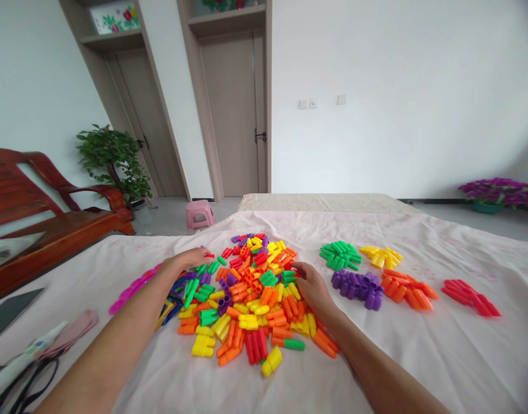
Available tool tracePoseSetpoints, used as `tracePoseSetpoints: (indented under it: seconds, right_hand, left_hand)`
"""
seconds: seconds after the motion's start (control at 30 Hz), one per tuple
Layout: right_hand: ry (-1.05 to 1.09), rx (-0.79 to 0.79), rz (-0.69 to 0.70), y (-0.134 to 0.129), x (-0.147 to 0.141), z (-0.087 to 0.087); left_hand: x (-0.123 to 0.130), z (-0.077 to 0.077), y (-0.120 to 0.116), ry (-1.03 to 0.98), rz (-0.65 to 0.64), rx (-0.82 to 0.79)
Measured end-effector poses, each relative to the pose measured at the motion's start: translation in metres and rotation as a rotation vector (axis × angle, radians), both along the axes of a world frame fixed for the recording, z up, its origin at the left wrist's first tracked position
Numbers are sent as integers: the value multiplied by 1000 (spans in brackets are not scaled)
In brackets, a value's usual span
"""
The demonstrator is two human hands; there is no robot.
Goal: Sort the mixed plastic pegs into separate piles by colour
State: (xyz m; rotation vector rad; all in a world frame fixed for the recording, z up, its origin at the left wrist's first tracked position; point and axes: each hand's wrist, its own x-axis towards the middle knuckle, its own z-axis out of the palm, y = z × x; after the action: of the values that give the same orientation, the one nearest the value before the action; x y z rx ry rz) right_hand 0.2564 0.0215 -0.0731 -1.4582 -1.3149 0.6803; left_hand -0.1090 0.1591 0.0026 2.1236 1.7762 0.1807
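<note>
A heap of plastic toy building pieces [251, 282] in orange, yellow, green, red and purple lies on the cloth between my hands. At the heap's far left edge, my left hand [198, 257] has a small red piece [209, 256] at its closed fingertips. My right hand [309, 283] rests against the right side of the heap with fingers bent inward, beside green pieces [288, 277]; what they grip is hidden. Apart from the heap, to the right, are sorted groups: green [339, 255], yellow [381, 256], purple [358, 287], orange [408, 288] and red [471, 297].
Magenta pieces [132, 290] and dark blue pieces [174, 302] lie partly behind my left forearm. Glasses [33, 382], a white pen-like device [26, 359] and a pink cloth item [74, 333] sit at the near left. Beyond the table stand a pink stool [200, 215] and a wooden bench [74, 213].
</note>
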Motion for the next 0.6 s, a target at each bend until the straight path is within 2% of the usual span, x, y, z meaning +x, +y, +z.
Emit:
tracePoseSetpoints:
  seconds: [0.1, 0.23, 0.33, 0.43, 0.6]
  right_hand:
    - [-5, 1, -9, 3, 0, -3]
    - [-10, -1, -11, 3, 0, -4]
    - [-15, -1, -7, 2, 0, -2]
    - [-25, 1, -6, 2, 1, -3]
    - [-55, 9, -16, 6, 2, -10]
  left_hand:
    - [14, 11, -8, 29, -126, -30]
    - [50, 17, -25, 94, -142, 126]
    - [91, 12, -40, 128, -140, 251]
    - [128, 4, -48, 196, -128, 302]
    - [157, -1, -38, 315, -80, 292]
